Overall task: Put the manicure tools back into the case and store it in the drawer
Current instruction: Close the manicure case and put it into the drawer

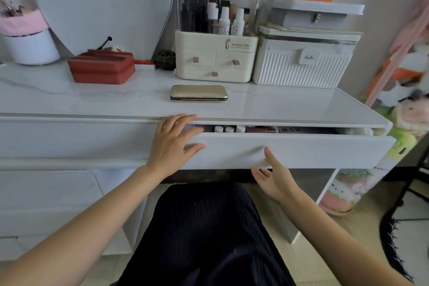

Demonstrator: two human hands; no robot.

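case (199,93) lies shut on the desktop (92,100), near the front edge; no loose tools visible, so packing looks done. drawer (290,151) open only a crack, bottles showing in the gap. left hand (173,144) rests on the drawer's top left edge, fingers straight and spread, holding nothing. right hand (274,176) at the drawer's lower edge, fingers loosely open, empty; contact unclear. left to do: open drawer wider, put case in, close.

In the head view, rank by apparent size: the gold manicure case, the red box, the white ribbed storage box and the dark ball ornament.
1. White ribbed storage box
2. Red box
3. Gold manicure case, though it lies nearer the camera
4. Dark ball ornament
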